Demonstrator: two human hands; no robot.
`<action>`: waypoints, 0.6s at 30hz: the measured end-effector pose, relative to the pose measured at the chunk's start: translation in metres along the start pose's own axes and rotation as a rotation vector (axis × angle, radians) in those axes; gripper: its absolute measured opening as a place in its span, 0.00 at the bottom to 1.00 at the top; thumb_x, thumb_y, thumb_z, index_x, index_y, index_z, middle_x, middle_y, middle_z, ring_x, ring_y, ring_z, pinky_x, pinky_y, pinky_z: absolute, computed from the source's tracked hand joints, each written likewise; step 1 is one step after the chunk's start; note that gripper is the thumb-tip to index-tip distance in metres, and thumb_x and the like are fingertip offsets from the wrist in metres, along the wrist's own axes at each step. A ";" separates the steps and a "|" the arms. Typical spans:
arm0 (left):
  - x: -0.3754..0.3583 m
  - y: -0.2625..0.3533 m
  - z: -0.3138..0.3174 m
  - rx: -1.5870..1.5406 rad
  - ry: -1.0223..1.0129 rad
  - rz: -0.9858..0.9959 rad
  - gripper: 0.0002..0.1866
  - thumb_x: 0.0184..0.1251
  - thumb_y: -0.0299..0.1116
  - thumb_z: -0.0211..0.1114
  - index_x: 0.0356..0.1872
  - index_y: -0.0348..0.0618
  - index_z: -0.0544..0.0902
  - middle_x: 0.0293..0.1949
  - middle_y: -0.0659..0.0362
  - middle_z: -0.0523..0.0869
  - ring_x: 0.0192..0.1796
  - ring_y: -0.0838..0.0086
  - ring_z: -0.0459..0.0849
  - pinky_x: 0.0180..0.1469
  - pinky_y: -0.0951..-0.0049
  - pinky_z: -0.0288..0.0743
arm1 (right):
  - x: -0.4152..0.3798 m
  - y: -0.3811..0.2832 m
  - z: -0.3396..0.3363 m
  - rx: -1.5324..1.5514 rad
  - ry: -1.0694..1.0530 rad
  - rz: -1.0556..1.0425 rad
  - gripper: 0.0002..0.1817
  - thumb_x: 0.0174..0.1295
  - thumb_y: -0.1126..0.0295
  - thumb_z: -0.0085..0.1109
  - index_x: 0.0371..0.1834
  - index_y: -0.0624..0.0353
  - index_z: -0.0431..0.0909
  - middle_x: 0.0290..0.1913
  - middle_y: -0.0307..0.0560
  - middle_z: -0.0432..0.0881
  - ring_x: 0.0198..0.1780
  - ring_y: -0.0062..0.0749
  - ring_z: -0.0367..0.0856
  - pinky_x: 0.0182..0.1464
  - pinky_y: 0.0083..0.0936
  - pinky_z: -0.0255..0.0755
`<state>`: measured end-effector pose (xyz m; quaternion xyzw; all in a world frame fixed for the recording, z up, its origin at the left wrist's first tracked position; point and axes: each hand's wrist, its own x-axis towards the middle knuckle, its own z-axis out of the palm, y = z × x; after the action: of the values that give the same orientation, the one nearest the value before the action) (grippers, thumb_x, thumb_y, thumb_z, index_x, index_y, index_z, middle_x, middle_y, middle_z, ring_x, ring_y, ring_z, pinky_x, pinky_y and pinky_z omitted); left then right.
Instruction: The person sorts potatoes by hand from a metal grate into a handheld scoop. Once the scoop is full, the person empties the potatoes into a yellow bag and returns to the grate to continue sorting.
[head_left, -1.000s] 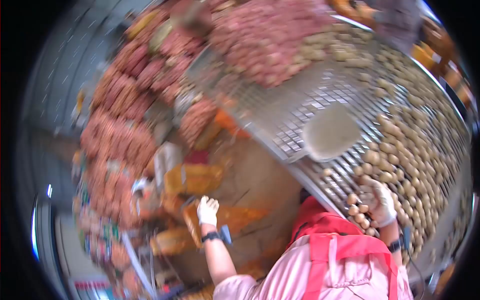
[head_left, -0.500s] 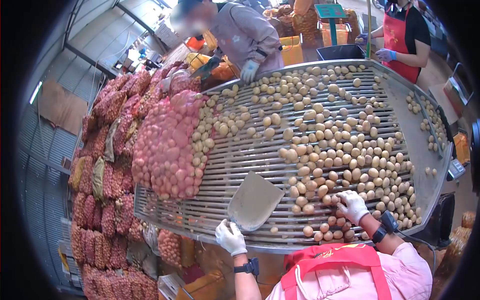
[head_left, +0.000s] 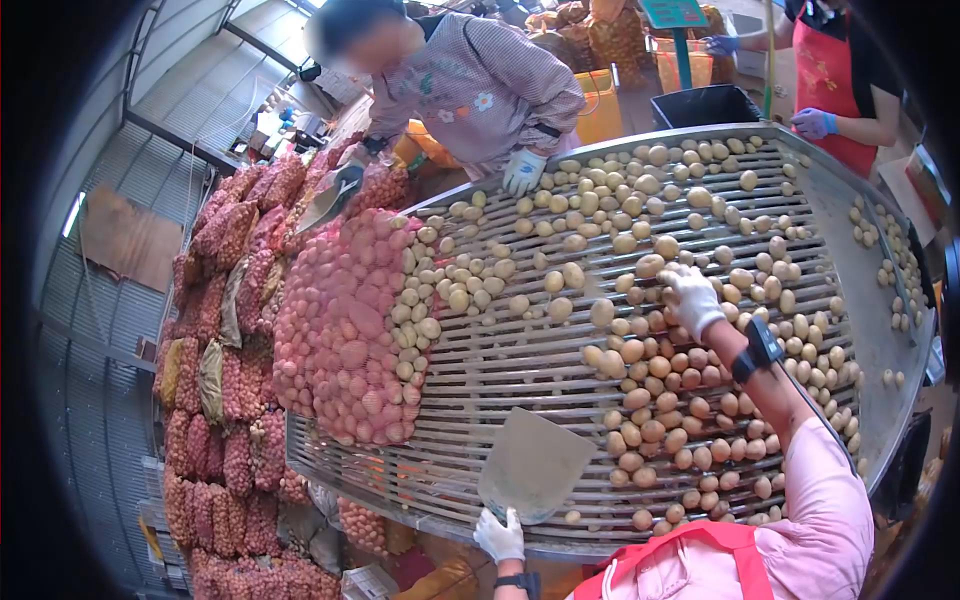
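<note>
My left hand, in a white glove, is closed at the near end of a flat grey scoop. The scoop's blade lies over the metal bars of a sorting table, and its handle is hidden in the glove. Farther out, my right hand, also gloved in white, reaches palm down over loose potatoes. Its fingers are stretched forward and partly spread, close to a potato. No potato shows inside that hand. A full pink mesh sack lies with potatoes spread at its mouth on the table's left.
Across the table a co-worker rests one gloved hand on the rim and holds another scoop. A person in a red apron stands far right, near a black bin. Stacked potato sacks line the left.
My right hand has moved away from me across the potatoes, arm now outstretched. My left hand stays at the scoop. The co-worker's scoop has come into clearer view, and the whole view has shifted.
</note>
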<state>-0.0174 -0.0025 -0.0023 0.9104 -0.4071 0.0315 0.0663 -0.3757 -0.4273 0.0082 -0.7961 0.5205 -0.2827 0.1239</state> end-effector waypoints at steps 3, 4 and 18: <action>-0.012 0.007 0.007 0.018 -0.047 -0.019 0.25 0.54 0.50 0.69 0.39 0.36 0.76 0.35 0.44 0.82 0.41 0.46 0.79 0.47 0.48 0.70 | 0.047 0.018 0.046 -0.248 0.032 -0.091 0.23 0.54 0.76 0.54 0.56 0.48 0.79 0.59 0.49 0.77 0.59 0.48 0.76 0.58 0.41 0.72; -0.016 0.006 0.018 0.008 0.018 0.008 0.26 0.54 0.50 0.69 0.39 0.36 0.76 0.34 0.44 0.82 0.40 0.45 0.80 0.46 0.48 0.70 | 0.056 0.022 0.053 -0.258 -0.098 -0.083 0.24 0.55 0.75 0.53 0.57 0.47 0.78 0.59 0.48 0.78 0.58 0.47 0.76 0.58 0.41 0.71; -0.011 0.013 0.025 -0.109 -0.043 0.009 0.22 0.58 0.50 0.68 0.30 0.38 0.75 0.26 0.43 0.82 0.31 0.44 0.80 0.38 0.47 0.71 | 0.063 -0.097 0.067 -0.090 -0.735 -0.177 0.34 0.38 0.54 0.71 0.56 0.45 0.80 0.58 0.57 0.75 0.59 0.55 0.75 0.60 0.44 0.72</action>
<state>-0.0341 -0.0070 -0.0271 0.9041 -0.4136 -0.0098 0.1068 -0.2443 -0.4489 0.0220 -0.8910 0.3821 0.0352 0.2425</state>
